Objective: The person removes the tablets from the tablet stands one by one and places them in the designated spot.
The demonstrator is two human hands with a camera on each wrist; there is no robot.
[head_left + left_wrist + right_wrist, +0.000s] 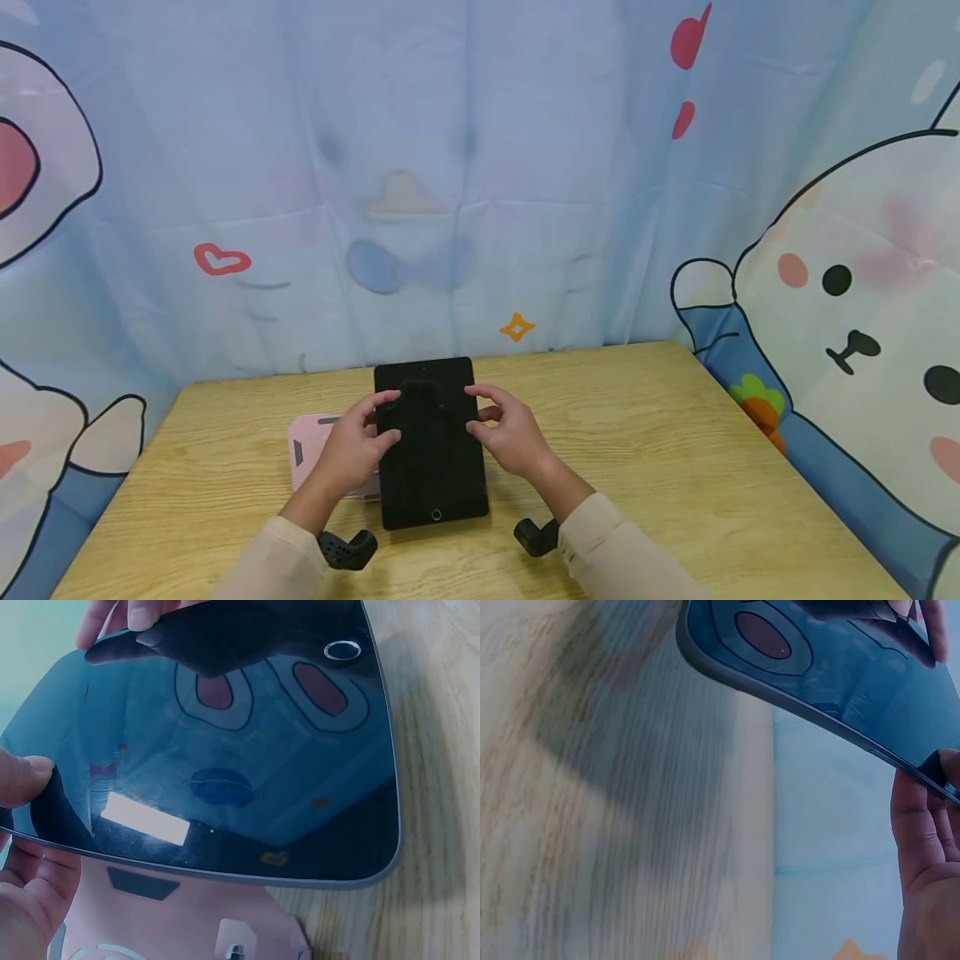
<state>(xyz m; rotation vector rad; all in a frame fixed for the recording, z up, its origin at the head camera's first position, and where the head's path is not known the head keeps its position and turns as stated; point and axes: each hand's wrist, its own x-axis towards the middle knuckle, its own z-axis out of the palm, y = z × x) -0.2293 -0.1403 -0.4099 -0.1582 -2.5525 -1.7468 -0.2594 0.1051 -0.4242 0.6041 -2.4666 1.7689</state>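
A black tablet [432, 450] with a round home button is held off the table between both hands, its glossy screen facing the head camera. My left hand [354, 447] grips its left edge, thumb on the screen and fingers behind, as the left wrist view shows at the tablet [247, 750]. On the opposite edge my right hand [512, 431] pinches it the same way; in the right wrist view the fingers [915, 825] pass under the tablet [840, 667]. A pink flat stand or case [303, 446] with grey pads lies on the table, partly hidden by the left hand and tablet.
The wooden table [637, 467] reaches back to a blue cartoon-printed curtain [555, 167], which also hangs at both sides. Black wrist-camera mounts [347, 550] sit at each wrist, below the cream sleeves [622, 550].
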